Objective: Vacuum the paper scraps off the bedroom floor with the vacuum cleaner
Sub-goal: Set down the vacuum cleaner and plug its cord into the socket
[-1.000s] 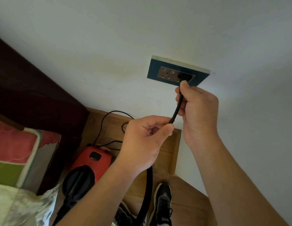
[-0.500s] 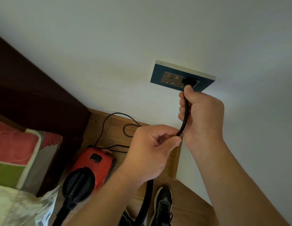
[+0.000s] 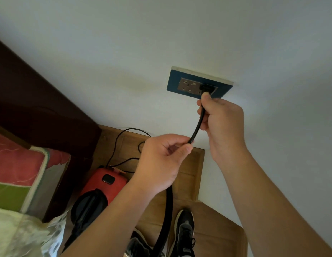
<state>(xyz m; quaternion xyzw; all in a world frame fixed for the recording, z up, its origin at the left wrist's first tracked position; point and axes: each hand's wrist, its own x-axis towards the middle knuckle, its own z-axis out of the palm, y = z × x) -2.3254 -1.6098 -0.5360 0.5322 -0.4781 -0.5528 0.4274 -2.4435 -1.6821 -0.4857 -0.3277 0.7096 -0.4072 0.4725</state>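
Pinching the cord [image 3: 197, 125] just below the wall socket [image 3: 198, 84], your right hand [image 3: 220, 119] grips near the plug [image 3: 207, 89]; your left hand [image 3: 161, 160] pinches it lower.

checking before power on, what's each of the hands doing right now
Left hand: closed, pinching the black cord.
Right hand: closed on the cord just below the plug at the wall socket.
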